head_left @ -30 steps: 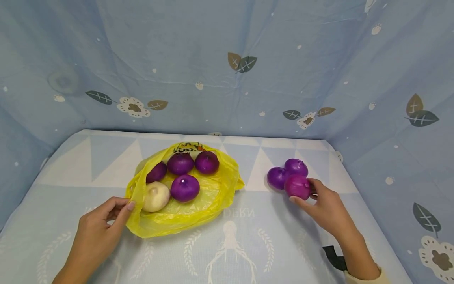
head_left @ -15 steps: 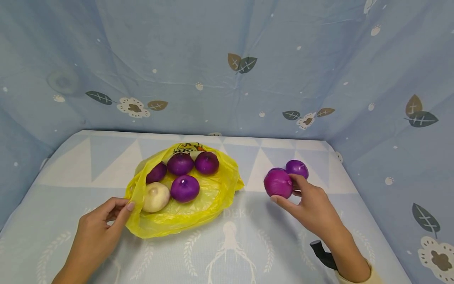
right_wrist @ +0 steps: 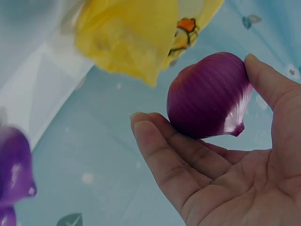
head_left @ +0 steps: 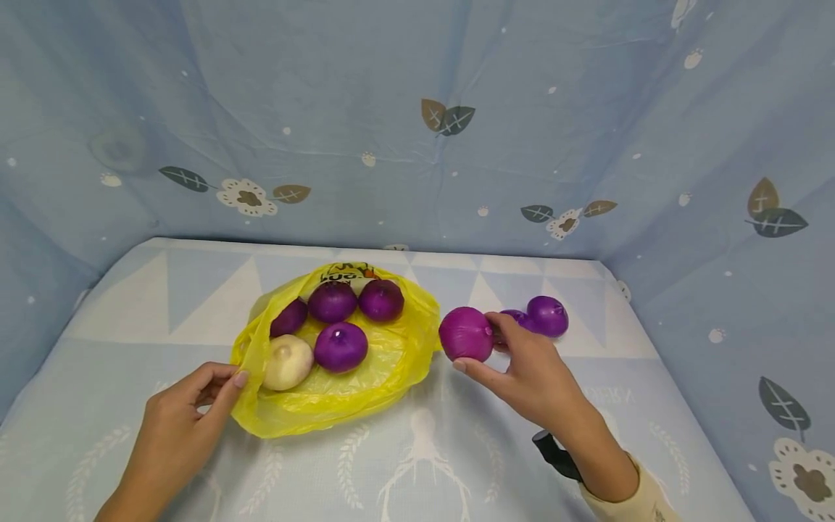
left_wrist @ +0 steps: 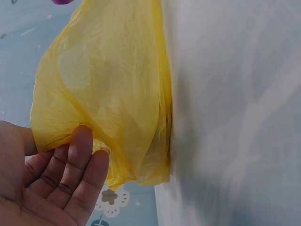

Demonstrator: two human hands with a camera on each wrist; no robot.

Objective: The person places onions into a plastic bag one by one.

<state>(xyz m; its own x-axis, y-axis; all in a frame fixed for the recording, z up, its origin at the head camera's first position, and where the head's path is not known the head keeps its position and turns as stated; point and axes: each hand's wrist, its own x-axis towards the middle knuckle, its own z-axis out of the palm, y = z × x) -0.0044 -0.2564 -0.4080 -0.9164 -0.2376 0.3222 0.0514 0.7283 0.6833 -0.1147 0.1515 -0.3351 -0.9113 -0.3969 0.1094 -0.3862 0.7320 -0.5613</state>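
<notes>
A yellow plastic bag point(head_left: 385, 395) lies with its mouth spread, holding several purple onions point(head_left: 341, 347) and one white onion point(head_left: 288, 362). My left hand point(head_left: 185, 424) pinches the bag's left rim between thumb and fingers; the left wrist view shows the thin film point(left_wrist: 108, 70) gathered at the fingertips. Beside the bag's right edge, my right hand point(head_left: 531, 373) holds a reddish-purple onion point(head_left: 466, 334) between thumb and fingers. In the right wrist view the held onion point(right_wrist: 209, 96) shows its pointed end toward the palm.
Two more purple onions point(head_left: 547, 316) rest on the table at the right, one partly hidden behind my right hand. The pale patterned tabletop point(head_left: 417, 478) ends against a blue printed curtain point(head_left: 391, 109) at the back. A black strap point(head_left: 557, 455) is at my right wrist.
My right hand has lifted the reddish-purple onion from beside the other two and carried it left to the bag's right edge. The left hand and bag have stayed still.
</notes>
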